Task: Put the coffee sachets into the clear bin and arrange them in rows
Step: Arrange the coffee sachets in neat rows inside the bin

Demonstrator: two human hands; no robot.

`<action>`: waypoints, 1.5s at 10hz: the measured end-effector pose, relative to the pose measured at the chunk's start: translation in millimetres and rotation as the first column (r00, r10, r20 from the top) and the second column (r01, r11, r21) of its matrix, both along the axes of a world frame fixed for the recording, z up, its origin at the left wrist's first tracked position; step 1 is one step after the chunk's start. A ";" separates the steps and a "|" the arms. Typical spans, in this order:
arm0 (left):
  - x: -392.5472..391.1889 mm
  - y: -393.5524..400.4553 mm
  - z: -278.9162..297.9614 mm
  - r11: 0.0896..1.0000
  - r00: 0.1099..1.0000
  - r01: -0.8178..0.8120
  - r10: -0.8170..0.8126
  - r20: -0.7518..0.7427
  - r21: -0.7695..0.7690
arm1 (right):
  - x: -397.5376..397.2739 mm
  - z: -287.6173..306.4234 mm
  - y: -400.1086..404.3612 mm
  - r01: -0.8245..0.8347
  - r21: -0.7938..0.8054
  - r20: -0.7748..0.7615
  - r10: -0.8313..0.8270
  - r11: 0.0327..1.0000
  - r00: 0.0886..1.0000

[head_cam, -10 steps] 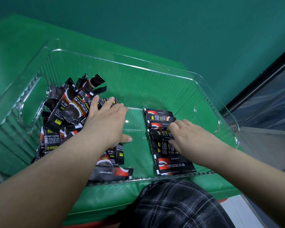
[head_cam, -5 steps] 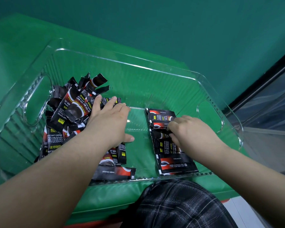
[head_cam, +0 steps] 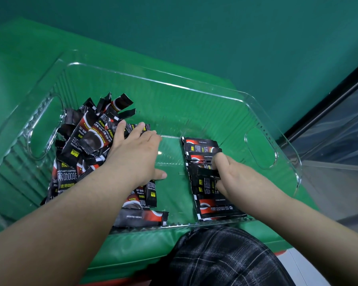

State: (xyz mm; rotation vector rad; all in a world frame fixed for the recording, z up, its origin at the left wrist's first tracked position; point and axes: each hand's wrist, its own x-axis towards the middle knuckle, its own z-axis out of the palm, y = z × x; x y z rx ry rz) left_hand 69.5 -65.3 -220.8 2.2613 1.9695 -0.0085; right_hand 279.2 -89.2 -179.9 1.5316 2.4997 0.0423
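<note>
Clear bin: loose sachet pile at 9 o'clock under my flat, released left hand; sachet row at 3 o'clock, one sachet pinched by my right hand fingers.

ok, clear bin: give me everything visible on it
The clear bin is a transparent, rigid-looking plastic rectangle with ribbed walls, rounded corners and an oval handle cutout at each end. It sits upright on the green surface. A loose sachet pile fills its left side, a sachet row lies right. The left hand and right hand reach inside.
</note>
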 end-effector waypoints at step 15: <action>0.8 0.0 0.1 1.000 1.000 -0.004 0.004 0.002 0.004 | -2.9 -0.2 19.8 -0.012 -0.083 0.235 0.031 0.996 0.971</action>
